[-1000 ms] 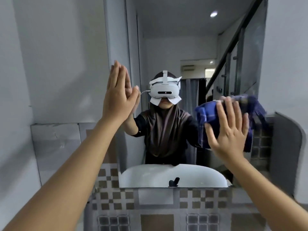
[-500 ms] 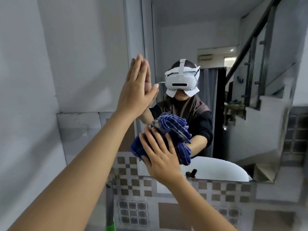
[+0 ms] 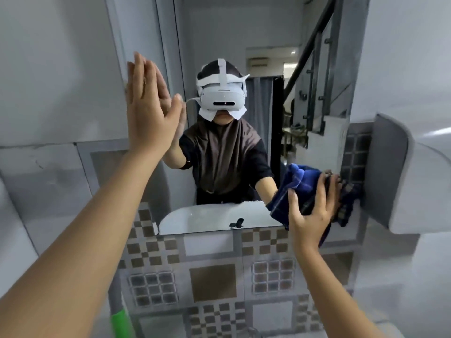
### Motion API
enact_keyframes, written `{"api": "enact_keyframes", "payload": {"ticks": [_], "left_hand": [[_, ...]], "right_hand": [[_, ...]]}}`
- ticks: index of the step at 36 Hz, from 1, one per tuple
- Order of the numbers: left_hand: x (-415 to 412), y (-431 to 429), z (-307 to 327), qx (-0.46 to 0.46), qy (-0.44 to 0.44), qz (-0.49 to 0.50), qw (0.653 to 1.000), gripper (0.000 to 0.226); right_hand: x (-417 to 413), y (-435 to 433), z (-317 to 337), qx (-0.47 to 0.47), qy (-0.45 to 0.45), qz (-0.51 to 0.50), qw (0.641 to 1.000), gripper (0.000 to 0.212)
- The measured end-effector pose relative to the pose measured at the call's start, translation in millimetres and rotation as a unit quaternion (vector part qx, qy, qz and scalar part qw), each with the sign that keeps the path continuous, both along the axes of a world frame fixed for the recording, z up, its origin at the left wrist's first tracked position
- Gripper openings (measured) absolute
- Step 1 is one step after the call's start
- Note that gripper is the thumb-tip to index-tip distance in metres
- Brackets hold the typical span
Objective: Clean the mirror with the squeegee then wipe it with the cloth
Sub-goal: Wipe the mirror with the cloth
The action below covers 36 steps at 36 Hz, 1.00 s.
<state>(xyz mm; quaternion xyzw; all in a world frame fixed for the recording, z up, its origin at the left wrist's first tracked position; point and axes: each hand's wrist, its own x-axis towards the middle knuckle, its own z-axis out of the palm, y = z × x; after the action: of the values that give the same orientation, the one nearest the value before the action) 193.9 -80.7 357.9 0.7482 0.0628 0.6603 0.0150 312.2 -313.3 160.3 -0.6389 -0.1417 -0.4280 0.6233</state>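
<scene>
The mirror (image 3: 266, 32) hangs on the wall in front of me and reflects a person wearing a white headset. My left hand (image 3: 148, 111) rests flat on the mirror's left edge, fingers straight and together, holding nothing. My right hand (image 3: 312, 211) presses a bunched blue checked cloth (image 3: 296, 189) against the mirror's lower right corner. A grey pole with a green band (image 3: 120, 318), possibly the squeegee handle, stands at the bottom left; its head is out of view.
Patterned brown and grey tiles (image 3: 212, 281) cover the wall below the mirror. A grey rounded ledge (image 3: 400, 176) juts out at the right, close to the cloth. The mirror reflects a white sink (image 3: 207, 218) and a staircase railing (image 3: 314, 76).
My right hand has swept the cloth from the mirror's lower left-middle, near my left wrist, across to its lower right corner. My left hand stays flat on the mirror's left edge.
</scene>
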Motion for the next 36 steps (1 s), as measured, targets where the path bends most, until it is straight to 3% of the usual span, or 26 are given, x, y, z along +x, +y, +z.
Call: {"api": "enact_keyframes", "payload": {"ticks": [4, 10, 17, 21, 24, 28, 36], "left_hand": [[-0.4, 1.0, -0.3, 0.0, 0.001, -0.005, 1.0, 0.064], [-8.4, 4.9, -18.3, 0.02, 0.025, -0.043, 0.999, 0.058], [-44.0, 15.9, -109.7, -0.012, 0.021, -0.102, 0.994, 0.033], [-69.4, 22.0, -168.3, -0.103, 0.108, -0.156, 0.976, 0.011], [-80.8, 25.8, -189.7, -0.174, 0.172, -0.201, 0.949, 0.009], [-89.8, 29.6, -192.2, -0.222, 0.18, -0.227, 0.931, 0.009], [-88.3, 44.6, -187.3, -0.201, 0.194, -0.219, 0.935, 0.017]], "right_hand": [[-19.2, 30.0, -18.1, 0.073, 0.05, 0.009, 0.996, 0.067], [-55.8, 89.4, -29.7, 0.095, 0.056, 0.034, 0.993, 0.068], [-98.8, 154.8, -35.7, 0.07, 0.026, 0.077, 0.994, 0.064], [-117.9, 184.2, -40.1, 0.054, 0.022, 0.086, 0.995, 0.063], [-128.1, 200.6, -41.7, 0.048, 0.023, 0.09, 0.995, 0.062], [-138.6, 218.6, -42.0, 0.041, 0.012, 0.087, 0.995, 0.059], [-143.1, 226.5, -45.6, 0.006, 0.014, 0.083, 0.996, 0.06]]}}
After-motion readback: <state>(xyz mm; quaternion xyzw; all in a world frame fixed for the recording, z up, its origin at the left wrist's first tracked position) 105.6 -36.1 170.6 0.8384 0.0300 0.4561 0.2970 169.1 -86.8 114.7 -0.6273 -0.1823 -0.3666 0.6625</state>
